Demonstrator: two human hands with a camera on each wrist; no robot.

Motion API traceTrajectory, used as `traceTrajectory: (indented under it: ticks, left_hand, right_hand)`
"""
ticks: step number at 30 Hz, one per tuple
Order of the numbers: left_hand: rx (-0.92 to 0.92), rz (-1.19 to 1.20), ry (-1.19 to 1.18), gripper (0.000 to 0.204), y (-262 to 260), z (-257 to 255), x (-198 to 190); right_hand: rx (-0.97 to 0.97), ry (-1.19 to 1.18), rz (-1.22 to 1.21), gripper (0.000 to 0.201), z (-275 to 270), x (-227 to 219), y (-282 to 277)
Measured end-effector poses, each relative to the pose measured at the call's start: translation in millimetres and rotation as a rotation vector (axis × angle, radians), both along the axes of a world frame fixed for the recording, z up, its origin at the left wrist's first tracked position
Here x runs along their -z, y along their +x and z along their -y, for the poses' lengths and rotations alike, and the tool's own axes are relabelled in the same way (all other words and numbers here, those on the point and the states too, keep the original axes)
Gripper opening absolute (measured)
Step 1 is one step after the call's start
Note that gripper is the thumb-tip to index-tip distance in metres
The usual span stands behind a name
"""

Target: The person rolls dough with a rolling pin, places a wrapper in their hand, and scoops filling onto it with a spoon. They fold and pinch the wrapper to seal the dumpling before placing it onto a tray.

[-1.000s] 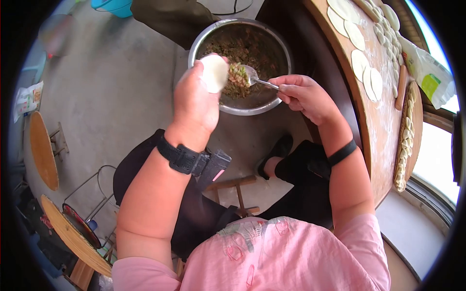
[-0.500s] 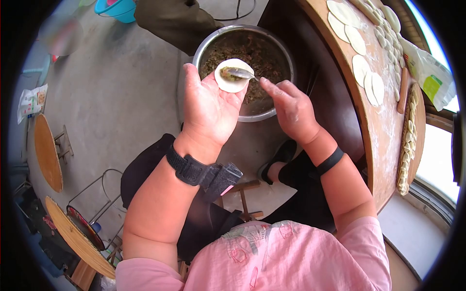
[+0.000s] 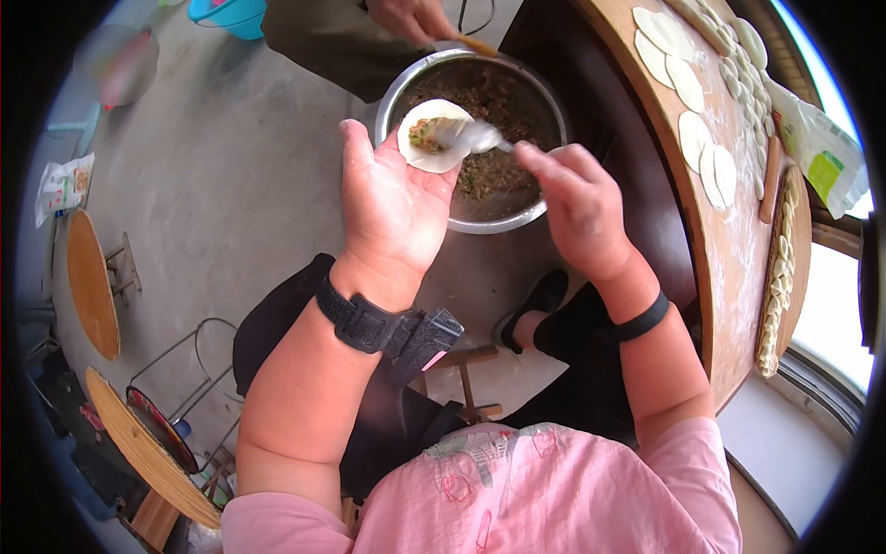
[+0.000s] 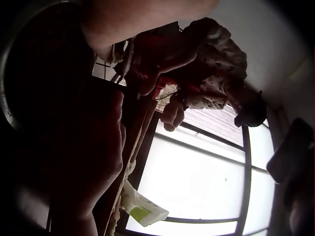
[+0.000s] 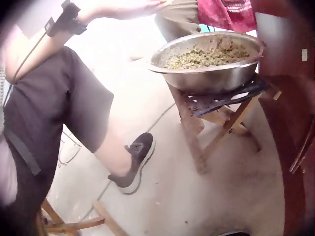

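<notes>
My left hand (image 3: 392,212) lies palm up, fingers straight and thumb held away, carrying a round dough wrapper (image 3: 434,164) on its fingers. A small heap of chopped green and pinkish filling (image 3: 425,136) sits on the wrapper. My right hand (image 3: 586,212) grips the handle of a metal spoon (image 3: 482,137), its bowl blurred over the wrapper's right side. Beneath both hands stands a steel basin (image 3: 503,225) of chopped filling, which in the right wrist view rests on a folding stool (image 5: 197,147).
On the right, a floured wooden table (image 3: 674,120) bears wrappers (image 3: 694,140), dough pieces (image 3: 743,78), a rolling pin (image 3: 771,180) and a row of dumplings (image 3: 780,277). Beyond the basin, another person's hand (image 3: 406,17) holds a wooden tool (image 3: 477,44). A blue bucket (image 3: 231,17) stands at the far left.
The spoon rose from the basin's filling to the wrapper, leaving filling there, and now shifts right off it. My left hand turned palm up. Another person's hand has come in at the top.
</notes>
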State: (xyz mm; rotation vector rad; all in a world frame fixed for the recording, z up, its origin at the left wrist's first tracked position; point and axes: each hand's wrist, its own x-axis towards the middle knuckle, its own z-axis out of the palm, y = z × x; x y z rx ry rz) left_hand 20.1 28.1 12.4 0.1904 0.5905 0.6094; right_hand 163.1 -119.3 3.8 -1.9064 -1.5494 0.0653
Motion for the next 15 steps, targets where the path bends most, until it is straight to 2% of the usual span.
traceTrajectory:
  ticks: [2, 3, 6, 8, 15]
  left_hand:
    - [-0.014, -0.027, 0.002, 0.076, 1, -1, -2]
    - [-0.009, -0.018, 0.009, 0.071, 0, -2, 0]
    - [0.001, -0.005, 0.030, 0.057, -1, -2, 3]
    - [-0.007, -0.015, 0.041, 0.047, 0, -1, 2]
    - [0.046, -0.015, 0.041, 0.038, 1, 1, 12]
  right_hand:
    - [0.090, 0.114, -0.159, 0.046, 3, -6, 2]
    - [0.077, 0.115, -0.197, 0.047, 5, -11, 3]
    - [0.083, 0.032, -0.001, 0.046, 9, -16, 6]
    - [0.080, 0.049, 0.043, 0.046, 11, -16, 11]
    - [0.000, 0.085, 0.246, 0.046, 10, -11, 18]
